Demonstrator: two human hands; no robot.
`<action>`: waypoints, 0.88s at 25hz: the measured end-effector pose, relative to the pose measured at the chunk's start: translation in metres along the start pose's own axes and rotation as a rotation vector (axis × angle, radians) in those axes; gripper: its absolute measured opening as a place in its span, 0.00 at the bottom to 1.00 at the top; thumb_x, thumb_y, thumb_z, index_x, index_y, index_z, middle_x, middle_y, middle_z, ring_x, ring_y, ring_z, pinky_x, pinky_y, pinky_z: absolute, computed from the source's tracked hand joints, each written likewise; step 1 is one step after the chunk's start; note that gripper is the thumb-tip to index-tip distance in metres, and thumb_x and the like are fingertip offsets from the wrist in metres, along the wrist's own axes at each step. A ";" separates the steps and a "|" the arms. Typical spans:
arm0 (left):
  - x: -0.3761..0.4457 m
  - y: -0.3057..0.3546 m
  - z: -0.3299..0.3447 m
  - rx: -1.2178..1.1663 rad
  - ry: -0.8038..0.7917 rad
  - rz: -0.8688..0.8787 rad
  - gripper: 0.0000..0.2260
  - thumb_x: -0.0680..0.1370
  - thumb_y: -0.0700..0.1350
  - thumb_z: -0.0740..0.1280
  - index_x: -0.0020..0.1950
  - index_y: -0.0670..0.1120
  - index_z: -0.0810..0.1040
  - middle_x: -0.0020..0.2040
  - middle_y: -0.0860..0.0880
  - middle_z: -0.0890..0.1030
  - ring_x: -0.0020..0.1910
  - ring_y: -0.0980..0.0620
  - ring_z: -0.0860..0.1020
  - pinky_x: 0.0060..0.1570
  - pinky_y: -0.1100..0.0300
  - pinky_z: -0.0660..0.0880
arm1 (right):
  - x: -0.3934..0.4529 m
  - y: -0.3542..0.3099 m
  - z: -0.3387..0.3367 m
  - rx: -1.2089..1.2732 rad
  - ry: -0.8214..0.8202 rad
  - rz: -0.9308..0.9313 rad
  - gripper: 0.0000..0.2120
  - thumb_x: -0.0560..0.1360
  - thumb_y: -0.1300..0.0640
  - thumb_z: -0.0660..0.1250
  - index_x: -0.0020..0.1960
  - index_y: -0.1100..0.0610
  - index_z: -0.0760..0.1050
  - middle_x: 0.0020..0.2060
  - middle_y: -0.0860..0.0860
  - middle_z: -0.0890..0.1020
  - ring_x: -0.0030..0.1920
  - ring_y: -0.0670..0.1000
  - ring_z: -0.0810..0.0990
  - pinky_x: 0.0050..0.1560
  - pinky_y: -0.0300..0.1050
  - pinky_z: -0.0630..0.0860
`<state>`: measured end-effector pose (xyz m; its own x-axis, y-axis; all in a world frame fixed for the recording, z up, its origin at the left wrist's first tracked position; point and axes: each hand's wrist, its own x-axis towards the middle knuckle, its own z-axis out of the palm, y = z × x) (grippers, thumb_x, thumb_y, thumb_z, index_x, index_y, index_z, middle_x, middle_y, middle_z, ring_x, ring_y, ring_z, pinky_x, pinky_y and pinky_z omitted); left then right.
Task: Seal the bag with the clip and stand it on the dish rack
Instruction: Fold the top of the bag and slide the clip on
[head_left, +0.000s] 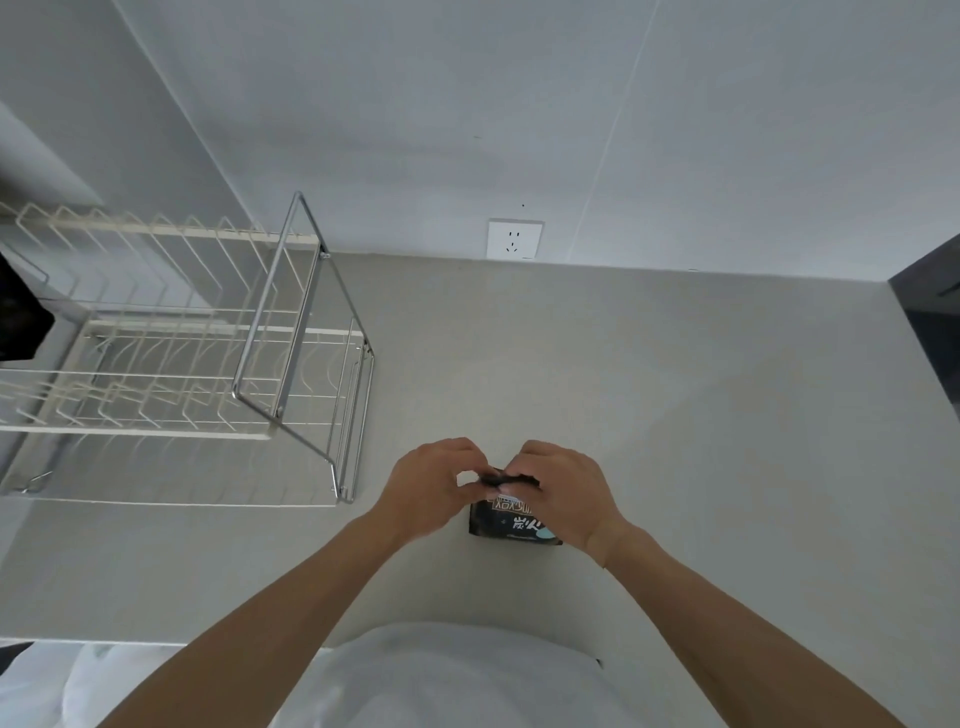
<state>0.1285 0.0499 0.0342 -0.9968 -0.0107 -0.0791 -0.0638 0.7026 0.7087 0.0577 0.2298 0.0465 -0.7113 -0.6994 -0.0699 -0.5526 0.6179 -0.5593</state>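
My fingertips (470, 475) meet over the top edge of a small black bag (511, 522), thumbs and forefingers of both hands curled in narrow and pinching its dark folded rim. My left hand (428, 491) grips the rim from the left side, my right hand (563, 493) from the right, with the right palm draped over the bag's upper right corner. Something dark sits between the two pinches along the rim; I cannot tell whether it is the clip or only the fold of the bag itself.

The bag stands roughly upright on the pale grey countertop (675, 389), its printed front, white characters and a light blue patch, facing me. It is close to my body, in the near centre of the counter.

My bare forearms run back from the hands to a white shirt (441, 680) at the bottom of the view.

The dish rack (171, 358), white wire with chrome end frames and two tiers, stands on the counter to the left, well apart from the bag. Behind, on the grey wall, a white wall socket (514, 239) sits just above the counter's back edge.
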 end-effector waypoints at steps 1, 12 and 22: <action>0.001 0.001 -0.001 0.003 -0.006 0.000 0.05 0.71 0.53 0.73 0.45 0.55 0.83 0.44 0.58 0.82 0.42 0.59 0.77 0.42 0.55 0.76 | 0.000 0.000 -0.002 0.046 0.000 0.014 0.04 0.71 0.51 0.70 0.41 0.50 0.80 0.37 0.45 0.80 0.33 0.43 0.72 0.33 0.39 0.64; -0.003 -0.002 -0.014 0.130 -0.022 0.029 0.07 0.72 0.57 0.70 0.43 0.54 0.79 0.44 0.61 0.79 0.47 0.60 0.72 0.43 0.59 0.73 | -0.002 -0.008 -0.004 0.294 0.091 0.071 0.02 0.68 0.57 0.74 0.40 0.50 0.84 0.31 0.41 0.79 0.33 0.44 0.78 0.34 0.34 0.70; 0.000 -0.002 0.002 0.294 -0.009 0.041 0.06 0.75 0.54 0.68 0.48 0.54 0.80 0.47 0.57 0.79 0.49 0.56 0.74 0.37 0.62 0.70 | -0.013 0.020 -0.013 0.035 0.020 0.051 0.06 0.70 0.50 0.73 0.46 0.47 0.82 0.41 0.42 0.83 0.41 0.44 0.78 0.39 0.38 0.72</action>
<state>0.1285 0.0494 0.0313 -0.9977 0.0275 -0.0615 -0.0053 0.8782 0.4783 0.0503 0.2560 0.0471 -0.7468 -0.6599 -0.0826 -0.5005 0.6394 -0.5837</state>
